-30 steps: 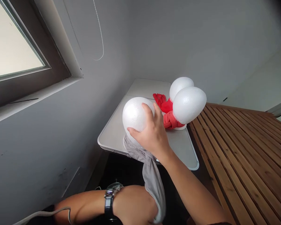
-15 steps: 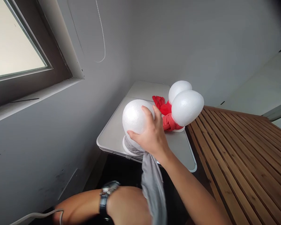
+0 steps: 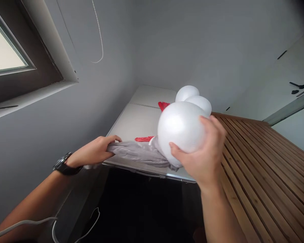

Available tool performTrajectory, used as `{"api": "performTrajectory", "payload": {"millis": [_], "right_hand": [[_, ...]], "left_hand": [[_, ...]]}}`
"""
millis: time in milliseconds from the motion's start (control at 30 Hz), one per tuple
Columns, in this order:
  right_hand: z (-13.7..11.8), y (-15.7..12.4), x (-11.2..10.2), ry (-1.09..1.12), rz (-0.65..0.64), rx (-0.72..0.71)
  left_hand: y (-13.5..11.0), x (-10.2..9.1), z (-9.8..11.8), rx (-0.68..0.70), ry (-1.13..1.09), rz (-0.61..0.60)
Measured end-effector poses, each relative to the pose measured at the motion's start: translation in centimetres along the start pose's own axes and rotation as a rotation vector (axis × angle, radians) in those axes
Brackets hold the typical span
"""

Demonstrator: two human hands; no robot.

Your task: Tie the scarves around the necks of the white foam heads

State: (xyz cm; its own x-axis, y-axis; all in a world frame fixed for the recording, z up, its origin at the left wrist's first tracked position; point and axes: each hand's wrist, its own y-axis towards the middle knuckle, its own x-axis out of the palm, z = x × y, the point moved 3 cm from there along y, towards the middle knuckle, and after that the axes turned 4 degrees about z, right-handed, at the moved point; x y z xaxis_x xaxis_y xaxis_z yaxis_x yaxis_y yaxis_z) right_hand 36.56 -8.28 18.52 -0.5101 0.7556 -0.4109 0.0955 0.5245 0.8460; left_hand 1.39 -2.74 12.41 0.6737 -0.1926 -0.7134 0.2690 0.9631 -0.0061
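Note:
My right hand [image 3: 202,155] grips the side of a white foam mannequin head [image 3: 179,125], thumb low in front and fingers on the far right. A grey cloth [image 3: 139,153] is wrapped round the head's neck, and its loose length stretches out to the left. At that far end my left hand [image 3: 98,148] is closed on the cloth, pulling it nearly level above the table's front edge. Behind stand two more white foam heads, one [image 3: 187,92] at the back and one [image 3: 201,103] partly covered by the nearest head. Red cloth [image 3: 144,138] shows beside them.
The pale folding table [image 3: 126,118] stands in the wall corner, with a slatted wooden surface [image 3: 253,162] along its right. A window [image 3: 7,47] is at upper left, with a bead cord [image 3: 101,40] beside it. White cable [image 3: 25,222] hangs at lower left.
The held head has moved right and now overlaps the others. My left hand has come up from below and left, drawing the cloth from hanging down to stretched leftward. The view has shifted right.

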Motion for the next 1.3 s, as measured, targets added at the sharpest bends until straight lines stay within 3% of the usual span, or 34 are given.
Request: {"api": "performTrajectory", "payload": {"millis": [133,267,333,433,500,567,733,867,967,1067,1167,1233,1300], "right_hand": [[4.5,-0.9,-3.9,-0.136,0.079,0.079],[8.0,-2.5,-4.3,-0.189,0.080,0.152],[8.8,-2.9,-3.7,-0.193,0.083,0.154],[9.3,-2.9,-2.9,-0.179,0.102,0.156],[9.2,-2.7,-2.4,-0.176,0.095,0.185],[8.9,-2.5,-2.0,-0.183,0.049,0.226],[8.3,-2.3,-1.2,-0.244,-0.106,0.230],[8.5,-2.3,-1.3,-0.290,-0.157,0.200],[7.0,-2.6,-2.2,-0.326,-0.024,0.081],[3.2,-3.8,-2.2,-0.212,0.150,-0.160],[-0.4,-5.2,2.0,0.070,0.032,-0.313],[-1.3,-5.5,7.2,0.179,-0.173,-0.255],[-0.7,-5.2,13.4,0.124,-0.421,-0.119]], "left_hand": [[7.0,3.6,0.6,0.234,0.075,-0.205],[15.5,7.7,2.7,0.423,0.158,-0.243],[19.9,9.3,5.0,0.507,0.263,-0.202],[25.4,11.1,8.6,0.591,0.434,-0.034],[28.0,12.4,10.2,0.607,0.520,0.025],[29.3,14.0,10.4,0.584,0.581,-0.003],[28.6,17.0,7.0,0.528,0.629,-0.058],[26.7,16.8,3.6,0.378,0.473,-0.024],[24.9,15.7,1.9,0.351,0.389,0.060],[22.9,14.4,0.6,0.346,0.329,0.187],[21.4,13.5,-0.6,0.194,0.348,0.281],[20.8,13.4,-1.3,0.105,0.384,0.297],[20.4,13.5,-1.8,0.072,0.415,0.278]]}}
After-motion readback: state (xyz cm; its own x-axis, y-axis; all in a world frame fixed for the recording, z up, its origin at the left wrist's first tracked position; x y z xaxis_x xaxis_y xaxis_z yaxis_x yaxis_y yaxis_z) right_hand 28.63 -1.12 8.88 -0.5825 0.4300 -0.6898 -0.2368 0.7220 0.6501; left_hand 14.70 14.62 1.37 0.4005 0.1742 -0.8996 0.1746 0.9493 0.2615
